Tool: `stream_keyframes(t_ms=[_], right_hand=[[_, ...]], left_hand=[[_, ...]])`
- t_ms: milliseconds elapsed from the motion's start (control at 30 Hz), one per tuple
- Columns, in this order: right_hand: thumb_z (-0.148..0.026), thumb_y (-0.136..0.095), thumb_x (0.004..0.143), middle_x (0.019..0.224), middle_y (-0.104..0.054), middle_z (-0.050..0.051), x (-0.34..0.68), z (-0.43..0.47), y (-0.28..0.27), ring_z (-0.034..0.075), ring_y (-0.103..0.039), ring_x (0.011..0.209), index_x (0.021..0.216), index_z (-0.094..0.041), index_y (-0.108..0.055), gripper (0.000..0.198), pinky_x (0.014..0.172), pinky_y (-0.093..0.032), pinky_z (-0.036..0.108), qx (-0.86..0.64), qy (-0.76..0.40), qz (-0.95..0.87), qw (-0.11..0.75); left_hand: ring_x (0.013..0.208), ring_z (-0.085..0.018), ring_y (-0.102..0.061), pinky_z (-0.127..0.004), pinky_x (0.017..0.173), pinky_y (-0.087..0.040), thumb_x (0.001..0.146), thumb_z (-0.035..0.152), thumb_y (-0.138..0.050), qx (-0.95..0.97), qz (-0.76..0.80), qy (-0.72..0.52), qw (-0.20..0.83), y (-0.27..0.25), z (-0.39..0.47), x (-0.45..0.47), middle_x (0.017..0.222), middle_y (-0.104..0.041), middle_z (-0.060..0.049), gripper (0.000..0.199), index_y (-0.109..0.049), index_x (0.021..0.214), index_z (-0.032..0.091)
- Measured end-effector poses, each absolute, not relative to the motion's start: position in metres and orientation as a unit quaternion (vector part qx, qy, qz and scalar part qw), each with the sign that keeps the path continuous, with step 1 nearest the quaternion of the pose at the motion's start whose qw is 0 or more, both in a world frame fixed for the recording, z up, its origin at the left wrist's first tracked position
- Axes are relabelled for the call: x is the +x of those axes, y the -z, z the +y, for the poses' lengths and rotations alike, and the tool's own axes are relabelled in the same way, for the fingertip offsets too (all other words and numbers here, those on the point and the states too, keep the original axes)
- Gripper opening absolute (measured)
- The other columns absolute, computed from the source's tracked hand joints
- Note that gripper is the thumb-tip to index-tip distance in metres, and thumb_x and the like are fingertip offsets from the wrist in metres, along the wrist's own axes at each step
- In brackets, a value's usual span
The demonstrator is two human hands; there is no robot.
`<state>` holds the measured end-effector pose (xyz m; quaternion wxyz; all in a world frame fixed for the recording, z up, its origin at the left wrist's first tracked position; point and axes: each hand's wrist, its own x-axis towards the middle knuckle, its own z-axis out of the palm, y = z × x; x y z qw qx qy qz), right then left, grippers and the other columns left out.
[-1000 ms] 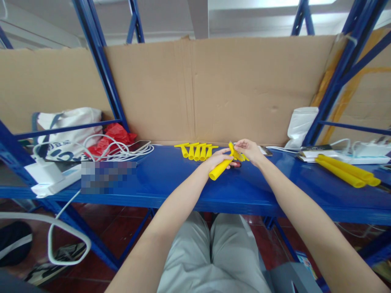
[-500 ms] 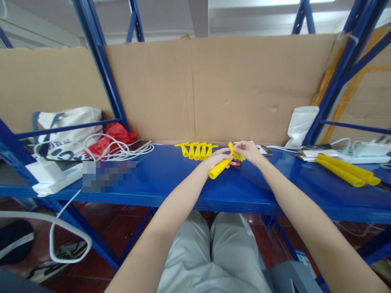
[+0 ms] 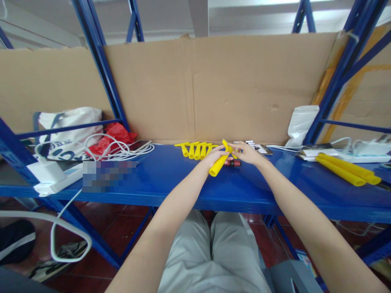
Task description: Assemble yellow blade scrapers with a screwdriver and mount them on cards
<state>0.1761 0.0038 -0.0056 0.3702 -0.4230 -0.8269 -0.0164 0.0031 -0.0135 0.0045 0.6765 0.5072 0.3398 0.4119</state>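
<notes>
My left hand (image 3: pixel 215 156) is closed around a yellow plastic tube (image 3: pixel 218 166), its open end toward me. At the tube's far end sits a yellow crosspiece (image 3: pixel 226 145). My right hand (image 3: pixel 247 153) has its fingertips closed on the crosspiece from the right; a little more yellow shows below those fingers. Beneath the hands lies a small dark red and black object (image 3: pixel 233 162), partly hidden. Just left of my left hand, several yellow T-shaped pieces (image 3: pixel 197 151) stand in a row on the blue shelf (image 3: pixel 171 179).
Loose yellow tubes (image 3: pixel 345 170) lie at the right. Behind them are a white power strip (image 3: pixel 369 149) and a white pouch (image 3: pixel 302 126). White cables (image 3: pixel 122 149), a red bag (image 3: pixel 117 134) and a cloth bag (image 3: pixel 70 132) fill the left. Cardboard (image 3: pixel 262 89) forms the back.
The tube and crosspiece have turned and shifted slightly left in my hands. My right hand has followed to the left. More of the dark red object now shows.
</notes>
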Motion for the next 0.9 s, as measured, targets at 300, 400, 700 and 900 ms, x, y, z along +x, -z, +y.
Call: stream_keyframes(t_ms=[300, 400, 700, 900], right_hand=[[-0.050, -0.062, 0.071, 0.090, -0.071, 0.007, 0.195, -0.005, -0.004, 0.024, -0.064, 0.084, 0.083, -0.019, -0.073, 0.034, 0.077, -0.048, 0.033, -0.532, -0.026, -0.817, 0.221], [-0.053, -0.067, 0.065, 0.082, -0.072, 0.004, 0.197, -0.007, -0.003, 0.023, -0.064, 0.078, 0.080, -0.020, -0.074, 0.037, 0.071, -0.048, 0.032, -0.519, -0.092, -0.838, 0.144], [-0.049, -0.070, 0.062, 0.059, -0.063, -0.001, 0.200, -0.003, 0.001, 0.012, -0.054, 0.052, 0.067, -0.019, -0.061, 0.032, 0.048, -0.041, 0.024, -0.460, -0.192, -0.815, 0.295], [-0.052, -0.070, 0.068, 0.053, -0.056, -0.002, 0.198, -0.007, -0.010, 0.011, -0.051, 0.043, 0.077, -0.021, -0.048, 0.039, 0.044, -0.041, 0.024, -0.447, -0.261, -0.677, 0.524]], left_hand=[[0.050, -0.009, -0.062, -0.016, 0.040, -0.041, 0.081, -0.003, -0.048, 0.399, 0.374, -0.516, 0.659, -0.003, -0.001, 0.001, 0.103, -0.065, -0.009, 0.049, -0.045, 0.125, 0.019], [0.049, -0.008, -0.061, -0.016, 0.039, -0.041, 0.082, -0.003, -0.045, 0.370, 0.396, -0.540, 0.645, -0.004, 0.001, -0.001, 0.100, -0.065, -0.007, 0.042, -0.047, 0.119, 0.017], [0.054, -0.010, -0.064, -0.019, 0.045, -0.044, 0.082, -0.002, -0.047, 0.346, 0.412, -0.558, 0.632, -0.003, 0.008, -0.005, 0.101, -0.065, -0.008, 0.041, -0.046, 0.119, 0.017], [0.052, -0.009, -0.062, -0.017, 0.042, -0.043, 0.084, 0.000, -0.046, 0.351, 0.425, -0.550, 0.627, -0.001, 0.011, -0.004, 0.105, -0.064, -0.010, 0.042, -0.042, 0.123, 0.016]])
